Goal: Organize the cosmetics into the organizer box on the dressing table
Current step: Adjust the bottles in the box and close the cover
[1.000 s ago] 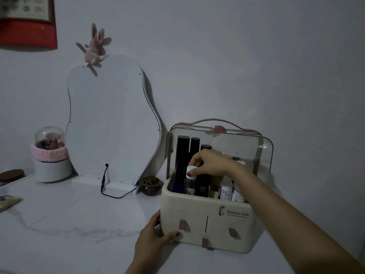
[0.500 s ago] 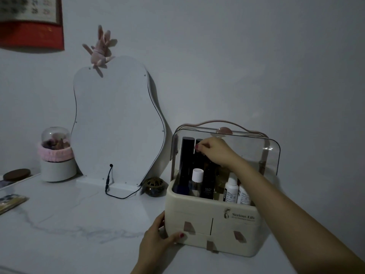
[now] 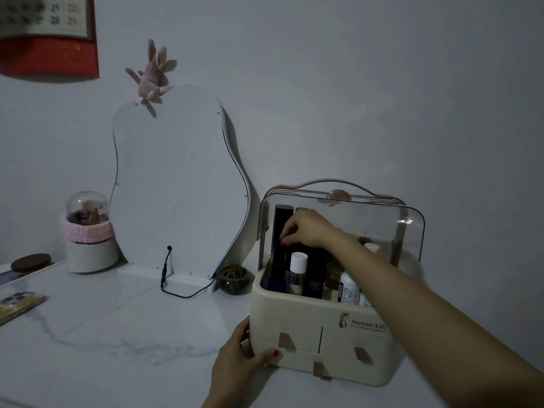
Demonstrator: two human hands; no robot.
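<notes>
The cream organizer box stands on the marble dressing table with its clear lid raised. Inside stand a tall dark tube, a white-capped clear bottle, a black bottle and a white labelled bottle. My right hand reaches into the box from the right, fingers curled down over the top of a dark bottle behind the white-capped one; most of that bottle is hidden. My left hand grips the box's lower left front corner, thumb on the front.
A wavy mirror leans on the wall left of the box, with a black cable at its base. A small dark round jar sits between them. Far left are a domed white pot, a brown lid and a flat palette.
My right hand let go of the white-capped bottle, rose to the tops of the dark tubes, then closed over a dark bottle. My left hand stayed on the box corner.
</notes>
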